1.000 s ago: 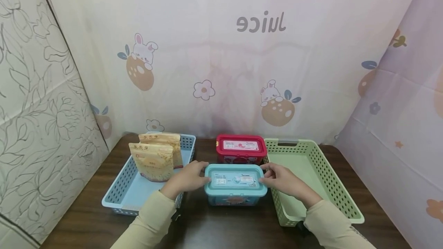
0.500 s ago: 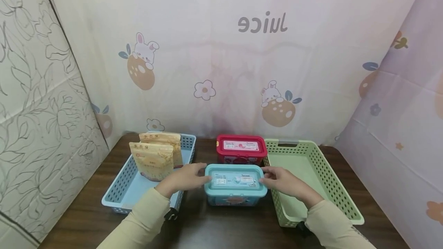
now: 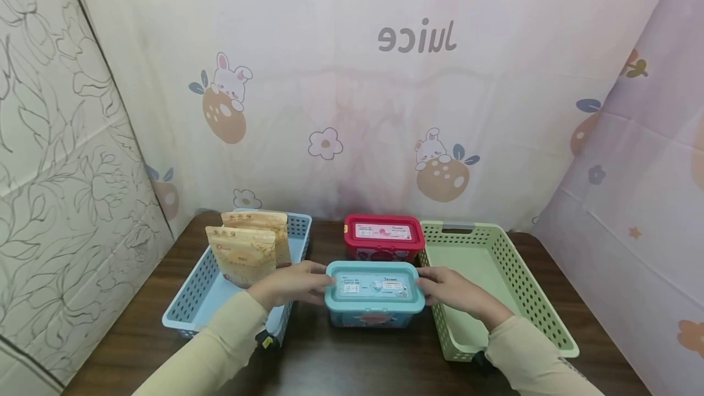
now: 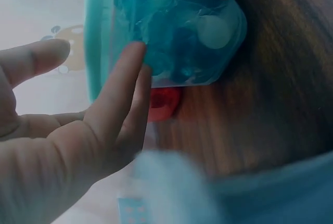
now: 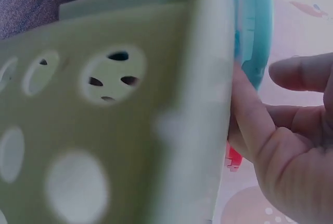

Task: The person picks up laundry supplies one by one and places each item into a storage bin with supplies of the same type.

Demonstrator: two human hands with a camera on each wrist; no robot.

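Note:
A turquoise lidded plastic box [image 3: 375,286] sits on the dark wood table between my hands. My left hand [image 3: 291,283] is at its left end and my right hand [image 3: 459,289] at its right end. In the left wrist view, straight fingers [image 4: 117,86] lie along the translucent wall of the box [image 4: 177,36], which shows rounded blue pieces inside; the thumb stands apart from the lid. The right wrist view has my right hand [image 5: 291,140] with fingers extended beside the turquoise lid [image 5: 257,26], their tips partly hidden by the green basket [image 5: 130,130].
Directly behind stands a red lidded box [image 3: 385,232]. A blue basket [image 3: 189,307] on the left holds two yellow pouches [image 3: 242,255] standing up. On the right lies a light green basket [image 3: 478,261], its near wall close to my right hand. A printed curtain [image 3: 357,96] hangs behind the table.
Both hands have slid lower along the box's ends, fingers now reaching down its sides. My left forearm has swung slightly left. The box and the baskets have stayed in place.

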